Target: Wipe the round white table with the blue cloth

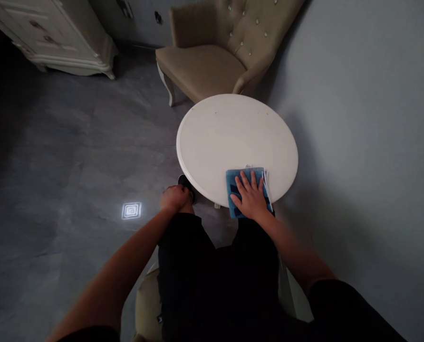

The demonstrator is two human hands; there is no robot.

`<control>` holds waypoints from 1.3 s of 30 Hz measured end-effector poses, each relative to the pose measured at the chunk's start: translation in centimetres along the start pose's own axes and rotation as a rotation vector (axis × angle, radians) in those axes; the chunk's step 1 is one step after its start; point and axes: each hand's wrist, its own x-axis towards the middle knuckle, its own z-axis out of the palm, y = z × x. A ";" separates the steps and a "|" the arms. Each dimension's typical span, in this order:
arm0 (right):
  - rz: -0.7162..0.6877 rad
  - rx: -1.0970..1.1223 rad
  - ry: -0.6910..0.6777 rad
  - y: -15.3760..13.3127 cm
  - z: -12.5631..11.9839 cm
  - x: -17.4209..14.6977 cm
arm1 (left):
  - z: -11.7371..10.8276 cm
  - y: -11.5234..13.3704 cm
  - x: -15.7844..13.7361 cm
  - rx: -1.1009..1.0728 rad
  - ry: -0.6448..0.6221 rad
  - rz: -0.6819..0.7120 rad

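A folded blue towel (234,176) with dark patches lies at the near edge of the round white table (229,137), partly overhanging it. White tags or strips show along its right side. My right hand (249,197) rests flat on top of the towel, fingers spread and pointing away from me. Away from the table's left edge, my left hand (175,197) sits on my left knee with its fingers curled in; nothing shows in it.
A tan tufted armchair (205,71) stands behind the table. Along the right runs a grey wall (369,142). A pale cabinet (58,38) is at the far left. On the grey floor (72,152) glows a square light pattern (131,210). I sit on a tan chair (147,304).
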 end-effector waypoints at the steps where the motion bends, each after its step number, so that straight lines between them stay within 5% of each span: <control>1: -0.002 0.005 -0.005 0.4 -0.3 1.3 | 0.1 -0.1 0.1 0.009 0.001 0.005; 4: 0.025 0.015 -0.002 2.3 -1.6 7.4 | 0.1 -0.2 0.5 0.026 0.005 0.011; 15: 0.217 0.030 0.011 10.6 -6.3 37.7 | -0.7 -0.6 2.7 0.020 -0.029 -0.031; 21: 0.337 0.117 0.068 12.6 -6.8 44.2 | -1.0 -1.1 3.2 0.009 -0.034 -0.057; 24: 0.295 0.109 0.063 12.1 -6.6 42.7 | -0.6 -1.6 3.1 -0.006 -0.023 -0.048; 28: 0.237 0.015 0.023 10.1 -5.7 36.3 | -0.1 -1.9 2.8 -0.023 -0.011 -0.032; 39: 0.055 0.008 0.026 -0.8 -0.8 7.0 | -0.4 -0.8 -0.1 -0.041 0.009 -0.017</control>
